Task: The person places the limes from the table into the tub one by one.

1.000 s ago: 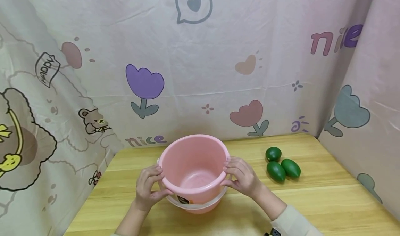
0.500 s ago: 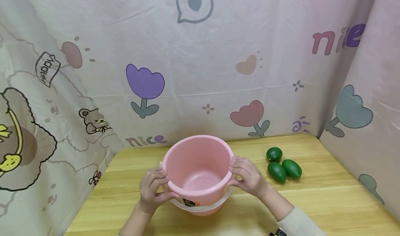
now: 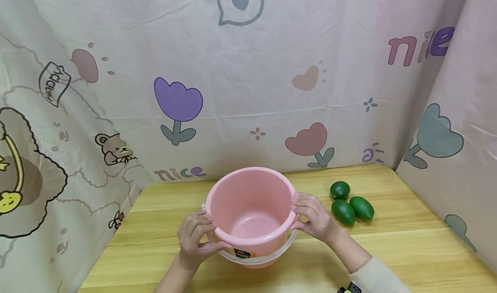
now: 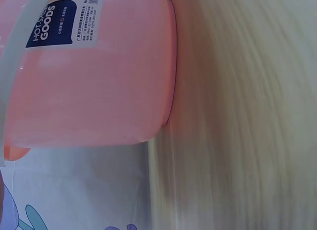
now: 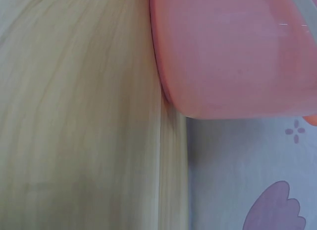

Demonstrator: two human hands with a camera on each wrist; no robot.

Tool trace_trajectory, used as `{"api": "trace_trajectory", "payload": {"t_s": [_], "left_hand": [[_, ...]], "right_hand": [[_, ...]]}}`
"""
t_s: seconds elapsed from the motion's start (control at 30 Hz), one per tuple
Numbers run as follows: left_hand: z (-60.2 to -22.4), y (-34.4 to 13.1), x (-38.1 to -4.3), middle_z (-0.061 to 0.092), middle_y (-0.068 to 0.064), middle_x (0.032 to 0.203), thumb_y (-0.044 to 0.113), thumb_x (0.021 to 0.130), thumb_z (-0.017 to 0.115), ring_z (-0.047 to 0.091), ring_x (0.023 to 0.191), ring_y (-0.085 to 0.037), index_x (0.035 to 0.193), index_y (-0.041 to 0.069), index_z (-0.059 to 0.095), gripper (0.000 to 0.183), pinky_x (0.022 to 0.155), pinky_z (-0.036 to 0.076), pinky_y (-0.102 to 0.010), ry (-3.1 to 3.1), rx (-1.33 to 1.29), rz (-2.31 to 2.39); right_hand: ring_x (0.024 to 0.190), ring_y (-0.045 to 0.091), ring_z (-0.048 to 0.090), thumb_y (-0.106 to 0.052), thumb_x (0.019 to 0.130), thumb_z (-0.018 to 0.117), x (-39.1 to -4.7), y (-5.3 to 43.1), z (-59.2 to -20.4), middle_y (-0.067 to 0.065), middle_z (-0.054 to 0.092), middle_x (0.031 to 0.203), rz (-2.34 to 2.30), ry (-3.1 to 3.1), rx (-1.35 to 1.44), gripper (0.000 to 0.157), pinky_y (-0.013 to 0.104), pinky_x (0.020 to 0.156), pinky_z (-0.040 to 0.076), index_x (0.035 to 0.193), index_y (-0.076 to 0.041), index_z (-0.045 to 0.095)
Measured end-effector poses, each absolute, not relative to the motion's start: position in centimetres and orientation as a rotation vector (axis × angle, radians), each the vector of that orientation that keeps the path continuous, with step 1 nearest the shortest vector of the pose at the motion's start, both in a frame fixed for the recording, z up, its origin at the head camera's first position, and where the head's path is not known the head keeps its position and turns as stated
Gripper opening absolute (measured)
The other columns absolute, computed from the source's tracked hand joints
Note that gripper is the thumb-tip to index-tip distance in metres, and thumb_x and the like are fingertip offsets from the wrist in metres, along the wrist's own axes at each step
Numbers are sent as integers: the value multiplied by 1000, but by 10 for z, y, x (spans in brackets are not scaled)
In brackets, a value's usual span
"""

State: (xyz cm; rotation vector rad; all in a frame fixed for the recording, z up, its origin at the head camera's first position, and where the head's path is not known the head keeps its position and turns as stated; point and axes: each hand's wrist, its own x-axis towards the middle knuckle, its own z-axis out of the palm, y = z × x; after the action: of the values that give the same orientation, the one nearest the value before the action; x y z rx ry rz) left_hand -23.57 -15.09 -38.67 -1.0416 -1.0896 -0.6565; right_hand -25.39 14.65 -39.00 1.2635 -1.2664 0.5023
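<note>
A pink plastic bucket [image 3: 250, 193] stands upright on the table, its mouth tilted toward me in the head view and nothing visible inside. My left hand [image 3: 196, 237] grips the rim at its left front, fingers over the edge and thumb below. On the opposite side, my right hand [image 3: 314, 215] pinches the rim in the same way. The white handle [image 3: 268, 258] hangs down across the front, below a dark label [image 3: 243, 253]. Both wrist views show the bucket's lower wall [image 4: 99, 91] close to the wood; neither hand's grip shows there.
Three smooth dark green oval fruits [image 3: 343, 212] lie together to the right of the bucket. The light wooden table [image 3: 407, 241] ends at a patterned curtain [image 3: 248, 68] behind and at both sides. A black and yellow thing [image 3: 349, 288] shows by the right sleeve.
Both hands have shifted the bucket a little to the right across the table, holding its rim throughout. The green fruits have stayed in place.
</note>
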Motion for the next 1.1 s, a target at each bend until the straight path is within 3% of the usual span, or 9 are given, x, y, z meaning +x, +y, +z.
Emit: {"api": "trace_trajectory", "payload": {"t_s": [0.5, 1.1], "left_hand": [[-390, -141, -234, 58, -11, 63, 55, 68, 75, 55, 58, -25, 62, 1, 57, 57, 65, 58, -32, -1116, -1044, -650], [-384, -128, -226, 57, -12, 63, 54, 72, 73, 55, 59, -26, 62, 0, 56, 58, 66, 58, -32, -1139, -1037, -650]], "right_hand": [[73, 34, 59, -34, 91, 58, -247, 157, -387, 19, 61, 78, 505, -1257, 1260, 42, 31, 87, 57, 80, 6, 58], [70, 33, 58, -36, 90, 59, -237, 167, -379, 18, 60, 76, 500, -1231, 1242, 44, 32, 79, 58, 77, 6, 57]]}}
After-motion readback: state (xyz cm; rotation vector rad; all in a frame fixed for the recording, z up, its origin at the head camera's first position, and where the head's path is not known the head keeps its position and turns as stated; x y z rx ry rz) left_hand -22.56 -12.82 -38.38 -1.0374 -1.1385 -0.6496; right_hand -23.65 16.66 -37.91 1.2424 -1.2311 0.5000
